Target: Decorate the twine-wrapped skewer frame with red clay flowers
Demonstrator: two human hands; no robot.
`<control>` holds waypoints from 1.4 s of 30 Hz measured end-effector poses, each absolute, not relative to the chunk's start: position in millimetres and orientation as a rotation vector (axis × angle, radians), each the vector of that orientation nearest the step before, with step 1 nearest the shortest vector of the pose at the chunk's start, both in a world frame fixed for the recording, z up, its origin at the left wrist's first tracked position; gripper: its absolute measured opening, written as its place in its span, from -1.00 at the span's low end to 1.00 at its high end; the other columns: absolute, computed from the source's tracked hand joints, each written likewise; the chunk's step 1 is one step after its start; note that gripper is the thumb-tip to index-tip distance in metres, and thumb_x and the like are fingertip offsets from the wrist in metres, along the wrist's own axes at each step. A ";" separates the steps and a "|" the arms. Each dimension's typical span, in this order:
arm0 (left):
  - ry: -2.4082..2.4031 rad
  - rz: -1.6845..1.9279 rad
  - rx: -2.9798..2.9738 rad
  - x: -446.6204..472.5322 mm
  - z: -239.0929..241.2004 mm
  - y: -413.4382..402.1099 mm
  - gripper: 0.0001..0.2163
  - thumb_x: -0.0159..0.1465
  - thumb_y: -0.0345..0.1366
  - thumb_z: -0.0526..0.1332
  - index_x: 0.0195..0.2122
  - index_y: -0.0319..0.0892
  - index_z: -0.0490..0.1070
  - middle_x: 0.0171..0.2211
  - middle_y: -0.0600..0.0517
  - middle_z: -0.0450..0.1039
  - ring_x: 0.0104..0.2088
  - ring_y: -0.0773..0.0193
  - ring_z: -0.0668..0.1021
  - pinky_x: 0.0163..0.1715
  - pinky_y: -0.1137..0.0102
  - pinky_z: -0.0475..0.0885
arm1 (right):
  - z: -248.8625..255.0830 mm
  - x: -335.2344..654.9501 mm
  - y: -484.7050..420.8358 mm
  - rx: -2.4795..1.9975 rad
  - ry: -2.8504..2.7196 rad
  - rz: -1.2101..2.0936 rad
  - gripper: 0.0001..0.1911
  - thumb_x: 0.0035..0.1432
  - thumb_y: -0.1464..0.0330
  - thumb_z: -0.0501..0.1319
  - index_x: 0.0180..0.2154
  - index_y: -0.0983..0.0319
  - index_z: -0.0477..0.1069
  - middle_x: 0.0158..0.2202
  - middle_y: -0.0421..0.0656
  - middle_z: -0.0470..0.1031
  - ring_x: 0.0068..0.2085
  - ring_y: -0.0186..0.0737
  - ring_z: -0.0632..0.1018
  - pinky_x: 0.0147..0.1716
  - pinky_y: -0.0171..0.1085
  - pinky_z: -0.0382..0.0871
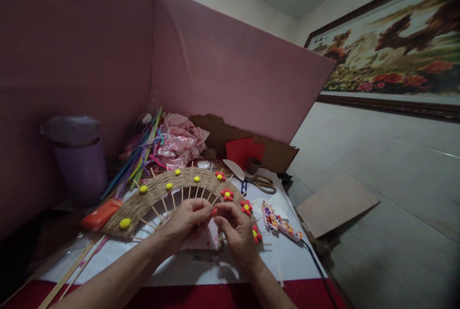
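My left hand (192,215) and my right hand (235,232) meet over the near side of a woven twine arch (206,179). Between their fingertips is a small red clay piece (214,211), mostly covered by the fingers; both hands pinch at it. Thin wooden sticks poke out along the arch's inner and outer edges. Red flowers with yellow centres, such as this clay flower (227,194), sit on its right part. Yellow dots, among them this yellow clay disc (125,223), lie along the left and top. Pink patterned fabric (203,239) shows beneath my hands.
On the right lie scissors (264,183) and a flower-patterned glue gun (282,223) with a black cord. An orange packet (100,214) and a purple bin (81,170) are at left. Crumpled pink fabric (179,139), pipe cleaners and red sheets (239,152) stand behind the arch.
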State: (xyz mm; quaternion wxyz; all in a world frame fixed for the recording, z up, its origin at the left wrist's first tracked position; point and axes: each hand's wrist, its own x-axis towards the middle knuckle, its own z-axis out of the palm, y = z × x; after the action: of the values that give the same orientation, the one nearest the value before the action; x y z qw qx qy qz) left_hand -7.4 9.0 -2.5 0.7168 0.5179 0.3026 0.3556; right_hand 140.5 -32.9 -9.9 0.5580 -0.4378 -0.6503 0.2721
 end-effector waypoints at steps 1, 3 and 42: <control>0.670 0.793 1.149 -7.1 -3.2 9.2 -0.65 0.00 -0.03 0.28 -0.56 -0.19 0.22 -0.72 0.21 0.16 -0.74 0.54 0.10 -0.72 0.53 -0.09 | -9.6 140.1 -33.2 -1.028 -1.548 0.620 -0.85 0.08 0.37 0.22 -0.24 0.22 0.42 -0.41 -0.20 0.41 -0.38 -0.30 0.43 -0.38 -0.33 0.33; 0.683 0.804 1.165 -6.4 -2.8 8.7 -0.64 0.00 -0.01 0.28 -0.58 -0.20 0.22 -0.73 0.22 0.13 -0.73 0.54 0.10 -0.72 0.53 -0.08 | -9.3 139.6 -33.4 -1.027 -1.564 0.590 -0.88 0.09 0.37 0.22 -0.27 0.22 0.44 -0.39 -0.19 0.41 -0.35 -0.28 0.43 -0.35 -0.32 0.33; 0.707 0.914 1.024 -11.0 2.3 13.3 -0.91 0.02 -0.36 0.11 -0.46 -0.23 0.37 -0.63 0.12 0.30 -0.68 0.50 0.20 -0.71 0.54 -0.04 | -5.7 141.9 -25.7 -0.697 -0.929 1.365 -0.82 -0.03 0.34 0.34 -0.38 0.30 0.42 -0.51 -0.21 0.41 -0.54 -0.43 0.40 -0.60 -0.44 0.27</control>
State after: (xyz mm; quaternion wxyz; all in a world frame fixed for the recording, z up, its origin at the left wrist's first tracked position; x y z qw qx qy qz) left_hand -11.0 13.3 2.3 0.7165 0.4626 0.3193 0.4131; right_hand 141.9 -25.7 -5.7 0.6245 -0.3038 -0.4049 0.5948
